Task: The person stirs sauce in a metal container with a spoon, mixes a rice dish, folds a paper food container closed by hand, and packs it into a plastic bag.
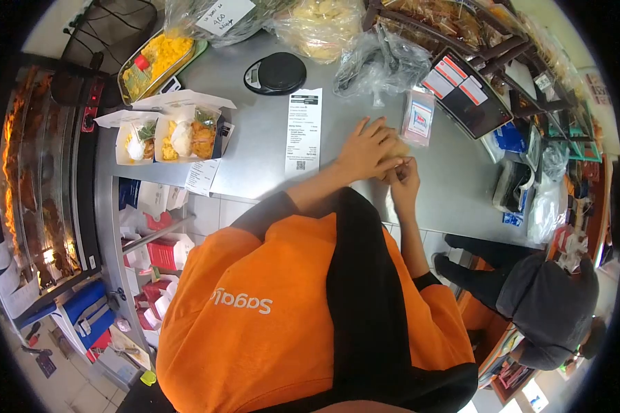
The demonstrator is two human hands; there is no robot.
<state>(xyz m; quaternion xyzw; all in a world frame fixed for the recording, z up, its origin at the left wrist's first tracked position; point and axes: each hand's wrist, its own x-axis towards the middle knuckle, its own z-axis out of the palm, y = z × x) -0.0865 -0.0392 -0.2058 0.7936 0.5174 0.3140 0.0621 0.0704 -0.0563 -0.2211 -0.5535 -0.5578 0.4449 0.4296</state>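
Head view: L hand (373, 153) is spreading wide on sm. tan lump (397, 149), R hand (404, 179) is pinching narrow by its edge; metal table (255, 148) is shining.

We wear an orange top (275, 275) with 1 broad black panel (366, 296) running lengthwise down its front. Near our shoulders, more black fabric (420, 385) joins that panel. On the orange at our left, 1 line of white lettering (244, 301) appears upside down; we read "Sagal", and a fold hides the rest. Our 2 orange sleeves end in black bands, 1 on the left arm (265, 213) and 1 on the right arm (426, 281). Below these bands, we have bare forearms and bare hands.
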